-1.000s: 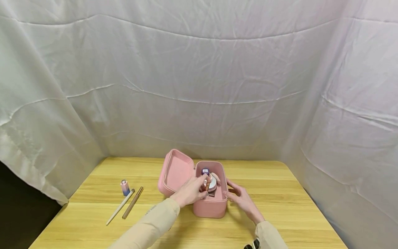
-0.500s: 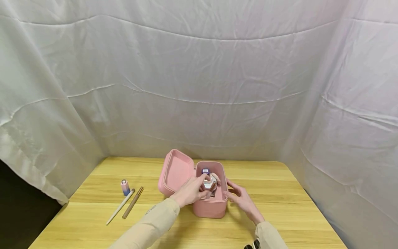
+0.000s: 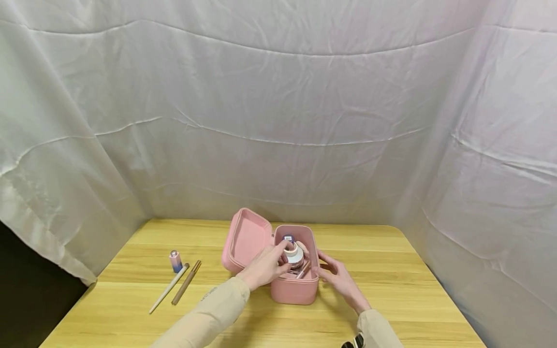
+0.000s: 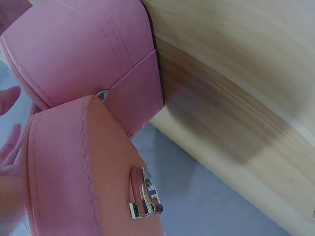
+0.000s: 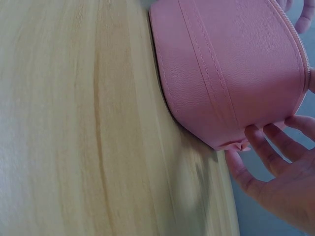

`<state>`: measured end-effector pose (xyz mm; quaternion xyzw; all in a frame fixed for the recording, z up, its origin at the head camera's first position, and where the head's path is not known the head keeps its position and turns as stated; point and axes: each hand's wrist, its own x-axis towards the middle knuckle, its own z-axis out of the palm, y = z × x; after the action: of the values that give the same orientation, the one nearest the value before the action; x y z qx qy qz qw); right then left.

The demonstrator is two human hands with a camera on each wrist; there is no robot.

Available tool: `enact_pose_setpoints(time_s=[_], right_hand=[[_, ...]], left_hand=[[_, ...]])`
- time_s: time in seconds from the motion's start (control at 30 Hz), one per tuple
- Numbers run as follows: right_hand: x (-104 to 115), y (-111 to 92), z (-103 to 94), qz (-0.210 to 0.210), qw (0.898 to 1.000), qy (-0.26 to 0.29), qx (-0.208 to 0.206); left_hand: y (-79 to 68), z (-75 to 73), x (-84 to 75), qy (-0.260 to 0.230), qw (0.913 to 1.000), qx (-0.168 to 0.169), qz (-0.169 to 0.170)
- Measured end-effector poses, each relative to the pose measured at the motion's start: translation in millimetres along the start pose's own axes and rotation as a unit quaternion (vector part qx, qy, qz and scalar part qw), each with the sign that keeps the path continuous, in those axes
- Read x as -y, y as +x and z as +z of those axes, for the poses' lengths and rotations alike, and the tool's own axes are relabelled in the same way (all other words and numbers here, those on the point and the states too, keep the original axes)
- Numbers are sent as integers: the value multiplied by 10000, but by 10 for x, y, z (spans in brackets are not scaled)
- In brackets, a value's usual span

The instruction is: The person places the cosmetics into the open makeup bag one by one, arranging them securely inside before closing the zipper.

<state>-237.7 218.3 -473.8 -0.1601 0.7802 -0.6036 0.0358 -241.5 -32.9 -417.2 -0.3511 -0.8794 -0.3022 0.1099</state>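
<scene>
A pink cosmetic case (image 3: 294, 292) stands on the table with its lid (image 3: 250, 239) folded open to the left. My left hand (image 3: 266, 263) hangs over the case opening, fingers apart and nothing between them. Below it inside lie a slim lip gloss tube (image 3: 304, 269), a white round container (image 3: 296, 259), a beige puff (image 3: 303, 248) and a blue-capped item (image 3: 288, 238). The left hand partly covers these contents. At the right side, my right hand (image 3: 341, 280) touches the outer wall with its fingertips, thumb near the zipped rim; the right wrist view shows these fingers (image 5: 268, 150) fairly straight.
Left of the case lie a pale makeup brush (image 3: 168, 289) and a brown pen-shaped tube (image 3: 186, 283). A pink-and-blue lipstick-like tube (image 3: 176, 261) stands behind them. Grey curtains (image 3: 278, 121) enclose the wooden table (image 3: 370, 246) at the back and sides.
The slim tube, pinched in my left hand a second ago, has tipped over and now lies in the front of the case. The left fingers have let go. My right hand has stayed put.
</scene>
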Motion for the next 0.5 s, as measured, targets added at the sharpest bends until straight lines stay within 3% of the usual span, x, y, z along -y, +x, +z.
enact_pose_setpoints(time_s=[0.27, 0.37, 0.5], right_hand=[[-3, -1, -8, -9, 10000, -10, 66], [-9, 1, -14, -32, 9999, -23, 106], [-18, 4, -15, -39, 9999, -29, 100]], left_hand=[[-19, -120, -42, -345, 9958, -845, -97], [-48, -211, -53, -258, 9902, -1370, 22], [-74, -380, -45, -198, 9792, -2020, -71]])
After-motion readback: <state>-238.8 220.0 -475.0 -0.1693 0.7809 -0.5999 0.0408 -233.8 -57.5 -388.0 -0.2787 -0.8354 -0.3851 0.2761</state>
